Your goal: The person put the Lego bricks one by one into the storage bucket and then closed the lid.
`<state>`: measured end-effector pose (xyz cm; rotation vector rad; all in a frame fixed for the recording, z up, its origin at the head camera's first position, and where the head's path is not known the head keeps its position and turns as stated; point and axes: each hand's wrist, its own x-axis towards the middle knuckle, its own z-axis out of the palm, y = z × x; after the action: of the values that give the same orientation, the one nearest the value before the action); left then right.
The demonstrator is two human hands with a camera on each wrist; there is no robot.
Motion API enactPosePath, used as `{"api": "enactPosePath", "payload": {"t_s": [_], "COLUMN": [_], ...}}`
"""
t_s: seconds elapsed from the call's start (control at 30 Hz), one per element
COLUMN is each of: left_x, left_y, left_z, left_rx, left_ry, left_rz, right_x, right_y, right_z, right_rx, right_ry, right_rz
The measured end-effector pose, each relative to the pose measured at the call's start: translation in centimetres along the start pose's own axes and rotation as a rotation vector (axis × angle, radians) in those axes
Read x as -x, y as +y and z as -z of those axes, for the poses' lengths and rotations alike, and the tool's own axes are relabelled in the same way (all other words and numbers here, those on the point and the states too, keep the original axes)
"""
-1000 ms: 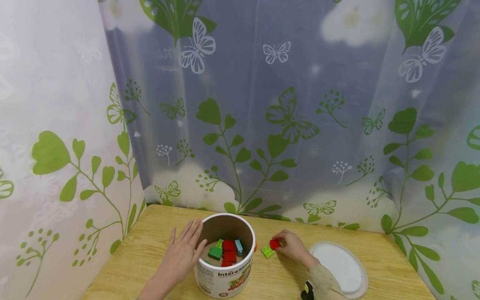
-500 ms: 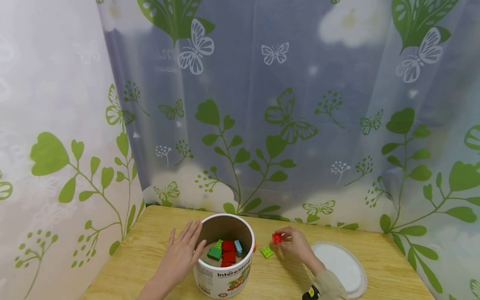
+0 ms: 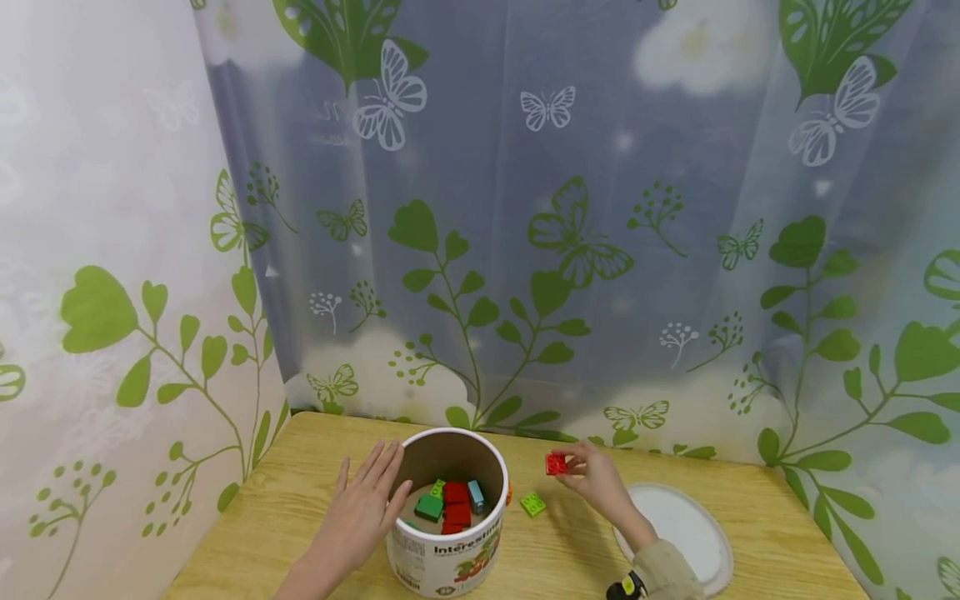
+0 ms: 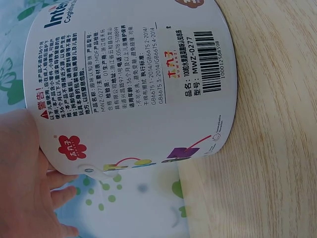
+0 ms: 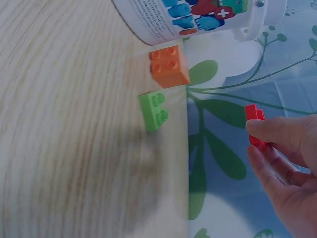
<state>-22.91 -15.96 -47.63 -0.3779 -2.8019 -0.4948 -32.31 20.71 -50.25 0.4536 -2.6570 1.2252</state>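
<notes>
My right hand (image 3: 600, 486) pinches a red toy brick (image 3: 556, 464) between thumb and fingertips, held above the table right of a white bucket (image 3: 420, 554). In the right wrist view that red brick (image 5: 254, 126) shows edge-on. A light green brick (image 3: 533, 504) lies on the table between hand and bucket. Near it sits an orange brick (image 5: 170, 69), mostly hidden by the bucket in the head view. My left hand (image 3: 358, 508) rests on the bucket's left rim with its fingers straight. Inside the bucket lie red bricks (image 3: 456, 502), a dark green one (image 3: 429, 507) and a blue one (image 3: 476, 497).
A round white lid (image 3: 678, 533) lies on the wooden table (image 3: 330, 442) to the right, partly behind my right forearm. A patterned curtain (image 3: 487, 250) hangs behind the table, and another sheet covers the left side.
The right hand has lifted the red brick up and away from beside the light green brick, turning it on the way. The left hand stays on the rim.
</notes>
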Motion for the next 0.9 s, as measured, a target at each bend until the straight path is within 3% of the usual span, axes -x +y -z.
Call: {"api": "enactPosePath", "payload": {"t_s": [0.37, 0.73, 0.9], "left_x": [0.1, 0.2, 0.2], "left_y": [0.1, 0.1, 0.1], "left_z": [0.1, 0.2, 0.2], "left_rx": [0.004, -0.004, -0.007], "left_ry": [0.007, 0.017, 0.026], "left_rz": [-0.004, -0.009, -0.015], "right_x": [-0.9, -2.3, -2.6], "right_y": [-2.3, -7.9, -10.3], "right_z": [0.7, 0.7, -0.3], "right_rx": [0.019, -0.027, -0.018], "right_ry": [0.033, -0.012, -0.040], "right_rz": [0.082, 0.171, 0.263]}}
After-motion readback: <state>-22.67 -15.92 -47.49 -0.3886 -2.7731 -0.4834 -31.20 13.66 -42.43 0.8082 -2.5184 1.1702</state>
